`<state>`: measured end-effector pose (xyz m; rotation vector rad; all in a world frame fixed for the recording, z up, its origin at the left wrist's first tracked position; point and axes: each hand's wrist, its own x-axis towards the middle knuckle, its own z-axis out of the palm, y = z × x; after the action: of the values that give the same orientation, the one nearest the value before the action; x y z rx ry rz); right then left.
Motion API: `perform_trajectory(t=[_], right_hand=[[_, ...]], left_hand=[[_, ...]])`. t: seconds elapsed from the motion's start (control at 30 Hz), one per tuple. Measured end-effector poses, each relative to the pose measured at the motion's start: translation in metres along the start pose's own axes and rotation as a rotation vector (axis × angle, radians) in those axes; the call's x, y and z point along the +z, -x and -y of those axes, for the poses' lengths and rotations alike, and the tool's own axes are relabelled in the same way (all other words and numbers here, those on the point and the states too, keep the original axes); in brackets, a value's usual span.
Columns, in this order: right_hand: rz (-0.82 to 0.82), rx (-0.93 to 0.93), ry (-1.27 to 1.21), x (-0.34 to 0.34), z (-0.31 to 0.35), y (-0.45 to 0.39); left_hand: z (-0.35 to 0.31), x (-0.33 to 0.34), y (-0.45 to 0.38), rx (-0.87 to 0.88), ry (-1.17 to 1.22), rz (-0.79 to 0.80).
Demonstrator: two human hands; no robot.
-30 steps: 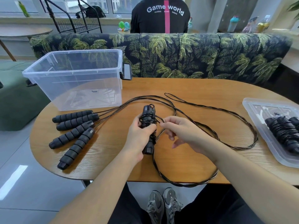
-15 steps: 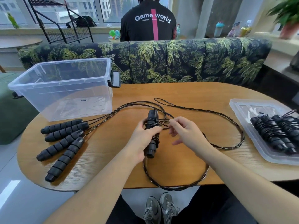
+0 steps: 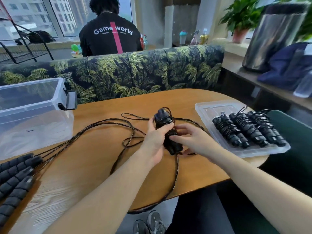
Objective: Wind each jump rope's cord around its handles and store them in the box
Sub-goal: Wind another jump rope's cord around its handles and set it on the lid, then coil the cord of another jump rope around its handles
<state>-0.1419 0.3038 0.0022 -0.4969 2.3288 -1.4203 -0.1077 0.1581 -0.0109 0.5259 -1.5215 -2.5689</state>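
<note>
My left hand (image 3: 156, 137) grips a pair of black jump rope handles (image 3: 163, 118) held together, with cord partly wound around them. My right hand (image 3: 189, 139) touches the lower part of the same bundle, fingers on the cord. The loose black cord (image 3: 128, 141) trails over the wooden table (image 3: 94, 166) and hangs off the front edge. Several unwound foam handles (image 3: 15, 173) lie at the left edge with their cords running toward the middle. The clear plastic box (image 3: 33, 115) stands at the back left.
A clear lid (image 3: 207, 108) at the right holds three wound rope bundles (image 3: 244, 129). A palm-print sofa (image 3: 135, 75) runs behind the table, with a person in a black shirt (image 3: 109, 39) sitting beyond it, back turned. My shoes (image 3: 152, 223) show below the table edge.
My view has swung to the right. My right hand has moved from the cord beside the handles onto the lower part of the bundle. The left hand keeps its grip.
</note>
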Motion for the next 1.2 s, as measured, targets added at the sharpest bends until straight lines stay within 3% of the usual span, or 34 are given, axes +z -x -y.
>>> perform_trajectory(t=[0.13, 0.23, 0.3, 0.47, 0.73, 0.93, 1.1, 1.2], right_hand=[[-0.138, 0.019, -0.132, -0.049, -0.021, -0.003], [-0.225, 0.042, -0.359, -0.079, -0.033, -0.009], [-0.257, 0.060, -0.370, -0.095, -0.043, -0.016], [-0.294, 0.047, -0.022, -0.121, -0.056, -0.035], [-0.261, 0.017, 0.421, -0.133, -0.050, -0.064], [-0.205, 0.051, 0.477, -0.128, -0.053, -0.072], [-0.172, 0.033, 0.514, -0.118, -0.052, -0.073], [-0.189, 0.047, 0.517, -0.111, -0.051, -0.071]], left_hand=[[0.014, 0.035, -0.022, -0.018, 0.010, 0.041], [0.022, 0.060, -0.038, -0.100, -0.013, 0.070], [0.023, 0.077, -0.044, -0.180, -0.097, 0.134], [0.029, 0.102, -0.076, -0.244, -0.226, 0.160], [0.038, 0.137, -0.168, -0.226, -0.288, -0.001], [0.050, 0.143, -0.204, -0.172, -0.389, 0.034], [0.049, 0.132, -0.201, -0.037, -0.753, 0.081], [0.047, 0.126, -0.193, -0.041, -0.776, 0.134]])
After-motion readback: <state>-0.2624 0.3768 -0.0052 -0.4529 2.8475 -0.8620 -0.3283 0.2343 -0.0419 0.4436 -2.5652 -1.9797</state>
